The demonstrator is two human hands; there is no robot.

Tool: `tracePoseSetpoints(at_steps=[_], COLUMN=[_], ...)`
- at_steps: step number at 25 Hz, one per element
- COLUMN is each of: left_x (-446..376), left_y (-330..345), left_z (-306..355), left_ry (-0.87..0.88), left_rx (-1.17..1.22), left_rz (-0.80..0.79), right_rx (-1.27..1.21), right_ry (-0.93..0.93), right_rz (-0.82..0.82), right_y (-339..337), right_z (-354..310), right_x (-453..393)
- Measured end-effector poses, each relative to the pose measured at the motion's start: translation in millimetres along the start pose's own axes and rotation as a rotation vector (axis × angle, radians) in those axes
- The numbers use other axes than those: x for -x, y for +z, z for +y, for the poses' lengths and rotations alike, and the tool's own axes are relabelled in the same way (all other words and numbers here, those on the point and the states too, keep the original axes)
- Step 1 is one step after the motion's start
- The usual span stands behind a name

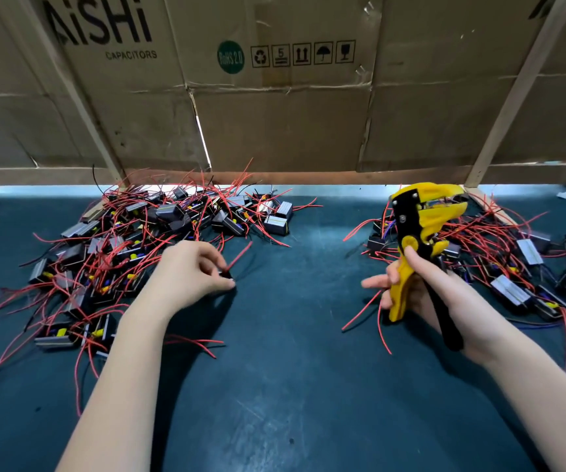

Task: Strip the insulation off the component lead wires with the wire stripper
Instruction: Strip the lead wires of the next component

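We're at the bench w/ stripper up, one part picked.

Our right hand [421, 287] grips the yellow-black wire stripper [421, 233] upright, head above the right pile [513, 264]. Our left hand [196, 270] pinches a small black part [227, 275] w/ a red wire [240, 254], beside the left pile [131, 253], on the dark mat [291, 369]. Cardboard [274, 114] behind.

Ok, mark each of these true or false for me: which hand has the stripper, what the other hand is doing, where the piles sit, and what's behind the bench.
1. The right hand holds the wire stripper. True.
2. The stripper's head points down at the mat. False: it points up, off the blue mat.
3. The left hand pinches a small component with a red lead. True.
4. Components lie in one pile only. False: a left pile and a right pile.
5. Cardboard stands behind the bench. True.
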State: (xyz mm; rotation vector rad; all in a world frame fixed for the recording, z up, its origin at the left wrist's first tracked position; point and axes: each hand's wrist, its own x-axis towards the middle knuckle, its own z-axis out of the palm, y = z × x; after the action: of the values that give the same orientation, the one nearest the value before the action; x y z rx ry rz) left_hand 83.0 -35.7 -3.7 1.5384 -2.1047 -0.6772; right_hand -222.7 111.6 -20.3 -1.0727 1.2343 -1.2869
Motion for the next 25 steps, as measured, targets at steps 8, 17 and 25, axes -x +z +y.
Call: tracePoseSetpoints(at_steps=[8, 17, 25], left_x=[14, 19, 20], left_y=[39, 70, 76], left_z=[41, 56, 61], left_ry=[0.475, 0.370, 0.336], left_rx=[0.030, 0.307, 0.621], left_rz=[-0.259, -0.206, -0.271], right_rx=[0.637, 0.529, 1.160], right_ry=[-0.225, -0.256, -0.181], right_rz=[0.674, 0.228, 0.600], right_y=[-24, -2, 3], right_z=[7, 3, 9], right_x=[-1, 4, 3])
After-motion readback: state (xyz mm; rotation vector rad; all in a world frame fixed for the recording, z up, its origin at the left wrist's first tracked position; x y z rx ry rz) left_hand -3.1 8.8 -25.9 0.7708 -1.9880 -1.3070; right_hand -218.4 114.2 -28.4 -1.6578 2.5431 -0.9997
